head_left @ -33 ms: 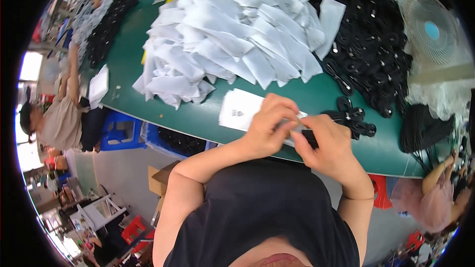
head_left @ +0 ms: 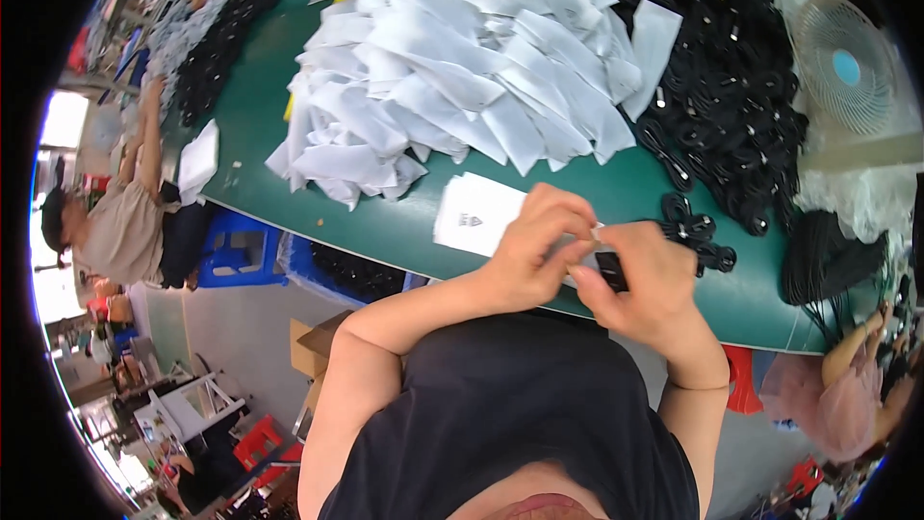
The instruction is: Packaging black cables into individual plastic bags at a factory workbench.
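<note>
At the near edge of the green table (head_left: 356,236), my left hand (head_left: 541,248) and my right hand (head_left: 647,274) meet. My left fingers are closed in a pinch on a pale bag, mostly hidden behind them. Between my right thumb and fingers sits a black cable bundle (head_left: 612,272), its end at the bag; how far inside it lies is hidden. Left of my left hand lies a flat stack of white bags (head_left: 476,215) with a small printed mark. Loose coiled black cables (head_left: 690,226) lie just beyond my right hand.
A large heap of filled white bags (head_left: 433,67) covers the table ahead. Black cables (head_left: 717,87) pile up at the far right, near a fan (head_left: 845,65). Another person (head_left: 120,231) works at the left, beside a blue stool (head_left: 239,248). Below the edge stands a blue crate (head_left: 351,274).
The whole view has shifted slightly, with the table things a little farther right. My hands stay together; the black bundle shows a bit more clearly between them.
</note>
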The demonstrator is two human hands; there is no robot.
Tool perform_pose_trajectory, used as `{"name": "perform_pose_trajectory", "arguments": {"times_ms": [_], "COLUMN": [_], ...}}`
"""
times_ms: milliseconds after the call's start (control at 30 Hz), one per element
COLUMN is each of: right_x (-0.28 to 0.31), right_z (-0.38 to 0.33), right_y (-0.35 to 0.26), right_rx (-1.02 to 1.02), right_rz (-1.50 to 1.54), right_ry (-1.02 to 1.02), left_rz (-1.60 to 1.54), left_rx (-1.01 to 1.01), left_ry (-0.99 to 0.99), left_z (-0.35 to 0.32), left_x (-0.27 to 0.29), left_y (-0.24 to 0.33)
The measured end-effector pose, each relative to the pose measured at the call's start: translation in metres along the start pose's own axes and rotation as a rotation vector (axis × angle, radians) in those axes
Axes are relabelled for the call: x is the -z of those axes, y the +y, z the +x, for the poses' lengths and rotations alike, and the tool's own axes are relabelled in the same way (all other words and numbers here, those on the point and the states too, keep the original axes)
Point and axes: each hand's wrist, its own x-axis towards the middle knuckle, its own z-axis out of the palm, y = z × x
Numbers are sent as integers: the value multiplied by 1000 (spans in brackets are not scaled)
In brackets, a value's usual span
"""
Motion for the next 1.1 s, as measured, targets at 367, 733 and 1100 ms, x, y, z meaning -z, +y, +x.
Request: {"name": "perform_pose_trajectory", "arguments": {"times_ms": [367, 733, 1100], "right_x": [21, 30, 24], "right_z": [3, -80, -63], "right_y": [51, 78, 92], "right_rx": [-333, -362, -255], "right_rz": [8, -414, -363], "right_ry": [434, -73, -183], "left_rz": [-105, 29, 451], "left_rx": [161, 146, -165], "left_ry": [671, 1022, -273], "left_z": [24, 56, -18], "left_x": [86, 181, 3], "left_y": [-14, -90, -33]}}
